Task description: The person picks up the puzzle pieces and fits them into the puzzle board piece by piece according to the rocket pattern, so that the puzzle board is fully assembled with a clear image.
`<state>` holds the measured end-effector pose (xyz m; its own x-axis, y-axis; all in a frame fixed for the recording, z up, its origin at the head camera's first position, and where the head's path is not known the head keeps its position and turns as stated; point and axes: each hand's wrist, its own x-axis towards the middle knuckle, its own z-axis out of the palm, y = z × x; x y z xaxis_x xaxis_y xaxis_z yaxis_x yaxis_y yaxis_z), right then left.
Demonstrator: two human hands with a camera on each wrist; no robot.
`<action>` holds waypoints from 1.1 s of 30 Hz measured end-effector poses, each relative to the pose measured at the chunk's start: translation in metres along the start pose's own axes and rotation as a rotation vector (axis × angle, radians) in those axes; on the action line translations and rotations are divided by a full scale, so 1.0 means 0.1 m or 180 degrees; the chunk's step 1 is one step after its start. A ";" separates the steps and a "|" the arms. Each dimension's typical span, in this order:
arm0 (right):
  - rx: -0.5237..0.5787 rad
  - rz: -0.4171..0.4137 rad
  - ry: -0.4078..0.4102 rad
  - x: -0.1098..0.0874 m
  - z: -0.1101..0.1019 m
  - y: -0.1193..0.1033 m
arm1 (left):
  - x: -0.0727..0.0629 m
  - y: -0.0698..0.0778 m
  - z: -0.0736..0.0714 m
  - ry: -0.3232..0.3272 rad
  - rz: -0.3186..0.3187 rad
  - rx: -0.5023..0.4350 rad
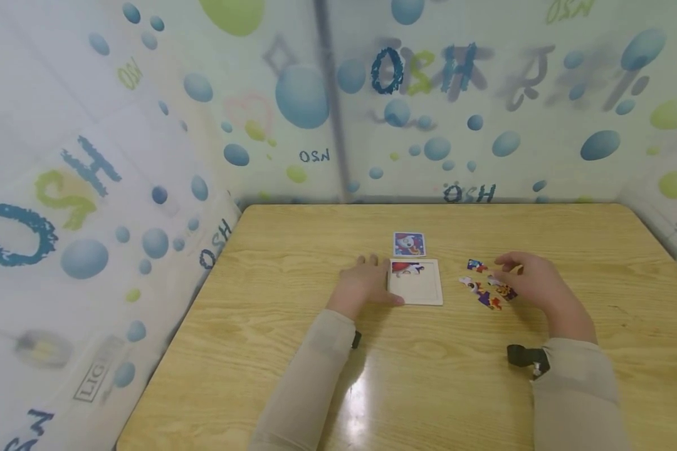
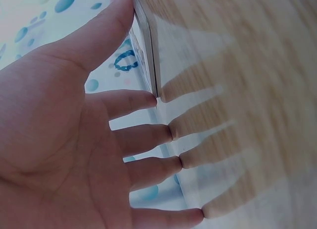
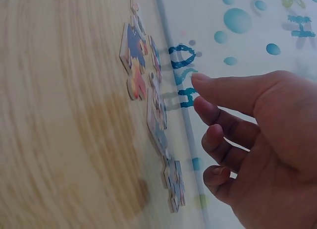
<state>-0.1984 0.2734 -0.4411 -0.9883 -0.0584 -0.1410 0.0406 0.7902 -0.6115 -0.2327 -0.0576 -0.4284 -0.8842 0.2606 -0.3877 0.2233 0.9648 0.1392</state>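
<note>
A square white puzzle tray point(image 1: 431, 291) lies on the table, with a red and white puzzle section point(image 1: 404, 269) in its upper left. My left hand point(image 1: 363, 283) rests at the tray's left side, its thumb along the near edge; in the left wrist view the straight, spread fingers point(image 2: 148, 168) touch the tabletop. Over the loose puzzle pieces point(image 1: 485, 299) right of the tray hovers my right hand point(image 1: 536, 288). In the right wrist view its fingers point(image 3: 230, 154) are loosely bent, thumb near the index finger, and no piece shows between them. The hand partly covers some pieces in the head view.
A small picture card point(image 1: 409, 244) with a white cartoon character lies just behind the tray. The wooden table point(image 1: 282, 250) meets a curtain-like wall point(image 1: 248, 181) with bubble prints at its back and left.
</note>
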 end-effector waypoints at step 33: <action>-0.0385 0.0074 -0.0181 -0.01 -0.35 0.62 | 0.01 -0.02 0.01 -0.0032 0.0024 -0.0033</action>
<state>-0.1998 0.3436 -0.4512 -0.9772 -0.0709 -0.2001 0.0420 0.8592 -0.5098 -0.2332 -0.0588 -0.4302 -0.8783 0.2684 -0.3956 0.2257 0.9623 0.1516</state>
